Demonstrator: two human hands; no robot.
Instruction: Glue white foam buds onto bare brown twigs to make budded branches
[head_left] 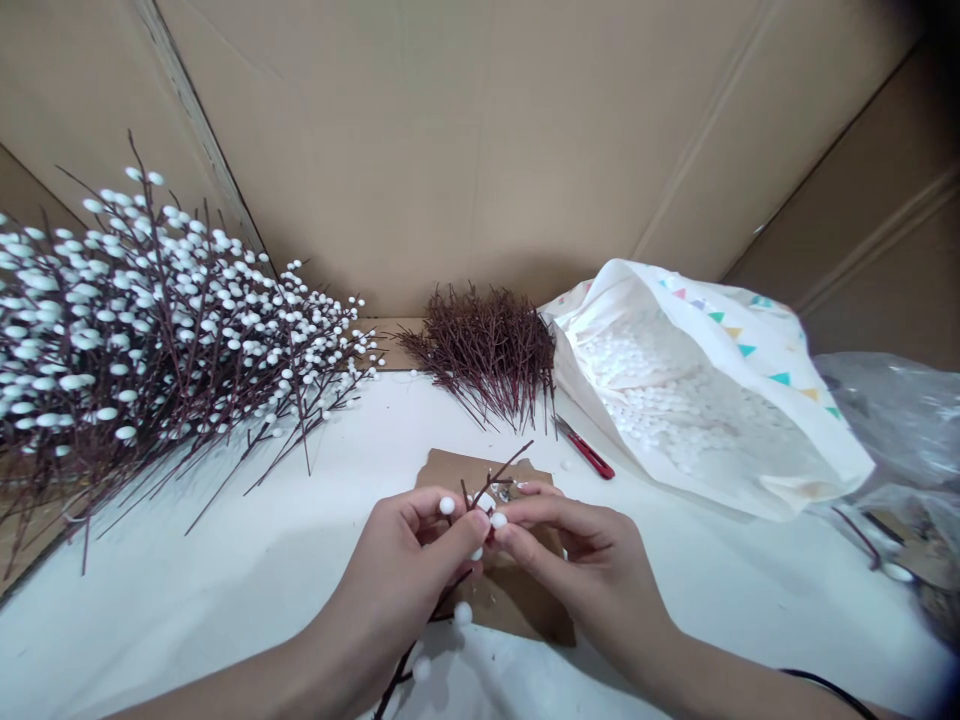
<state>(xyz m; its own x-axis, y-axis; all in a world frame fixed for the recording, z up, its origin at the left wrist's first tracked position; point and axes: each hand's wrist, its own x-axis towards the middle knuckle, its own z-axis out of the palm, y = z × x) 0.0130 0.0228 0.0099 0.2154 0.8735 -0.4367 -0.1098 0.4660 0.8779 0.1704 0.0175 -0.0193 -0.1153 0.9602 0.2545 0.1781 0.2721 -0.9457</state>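
Note:
My left hand point(427, 550) is closed around a dark brown artificial twig point(504, 468) that slants up from the bottom of the view. Several white balls sit along it, among them a ball point(463, 613) below the fingers. Between the thumb and forefinger of my right hand point(574, 545) is a small white ball point(498, 520), pinched against the twig. Both hands meet above a piece of brown cardboard point(525, 600) on the white table. My fingers partly hide where ball and twig touch.
A big pile of twigs with white balls point(150, 320) lies at left. Bare brown twigs point(491, 345) are bunched at the back. Right of them are a red-handled tool point(589, 450), an open bag point(750, 400) of white balls and clear plastic point(892, 420). Cardboard walls point(450, 150) stand behind.

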